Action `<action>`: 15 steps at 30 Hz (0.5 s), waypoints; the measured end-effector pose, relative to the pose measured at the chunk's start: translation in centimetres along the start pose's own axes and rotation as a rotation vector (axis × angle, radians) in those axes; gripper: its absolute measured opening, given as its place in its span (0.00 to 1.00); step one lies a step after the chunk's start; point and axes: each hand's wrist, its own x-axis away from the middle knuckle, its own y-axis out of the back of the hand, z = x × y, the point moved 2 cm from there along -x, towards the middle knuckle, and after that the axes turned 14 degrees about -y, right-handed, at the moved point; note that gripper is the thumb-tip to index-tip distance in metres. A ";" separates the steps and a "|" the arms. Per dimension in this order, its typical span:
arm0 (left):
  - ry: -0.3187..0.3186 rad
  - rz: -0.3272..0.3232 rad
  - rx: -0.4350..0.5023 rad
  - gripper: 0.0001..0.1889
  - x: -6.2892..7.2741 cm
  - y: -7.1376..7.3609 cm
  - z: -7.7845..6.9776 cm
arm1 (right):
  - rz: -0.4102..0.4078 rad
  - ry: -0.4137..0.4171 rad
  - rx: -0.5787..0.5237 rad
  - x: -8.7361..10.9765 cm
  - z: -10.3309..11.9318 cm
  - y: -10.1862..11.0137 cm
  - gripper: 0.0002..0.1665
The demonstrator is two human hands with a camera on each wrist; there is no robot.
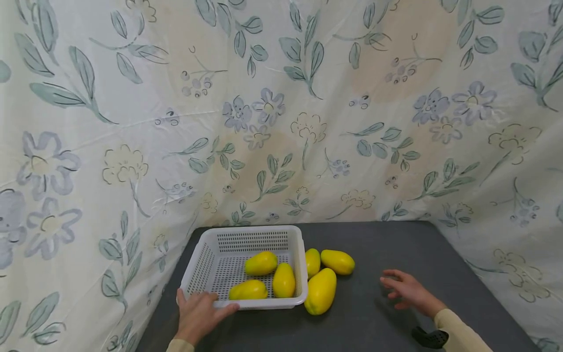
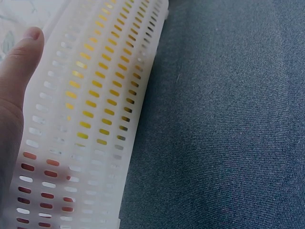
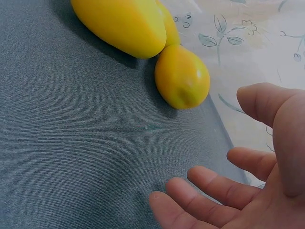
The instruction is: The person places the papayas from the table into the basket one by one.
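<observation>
A white perforated plastic basket stands on the left of the dark table and holds three yellow, papaya-like fruits, among them one fruit near its right wall. My left hand grips the near left rim, fingers inside, seen through the slots in the left wrist view, thumb over the rim outside. Right of the basket lie three more fruits: a large fruit in front, a fruit behind, and one partly hidden fruit. My right hand hovers right of them, fingers spread and slightly bent, holding nothing.
The dark cloth-textured table extends under everything. A floral curtain hangs behind and along both sides. A black strap-like piece sits at the right wrist.
</observation>
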 end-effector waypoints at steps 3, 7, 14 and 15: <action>-0.001 -0.001 -0.002 0.40 0.0 0.0 0.0 | -0.003 -0.007 0.009 -0.1 -0.1 -0.2 0.53; -0.003 -0.005 -0.001 0.40 0.1 0.2 -0.1 | -0.005 -0.009 0.009 -0.1 0.2 -0.7 0.52; 0.012 0.012 0.001 0.41 0.0 0.3 -0.2 | 0.003 0.039 -0.009 0.0 2.1 -2.7 0.50; 0.010 0.006 0.002 0.41 0.0 0.2 -0.2 | 0.007 0.041 -0.011 -0.1 2.4 -3.1 0.49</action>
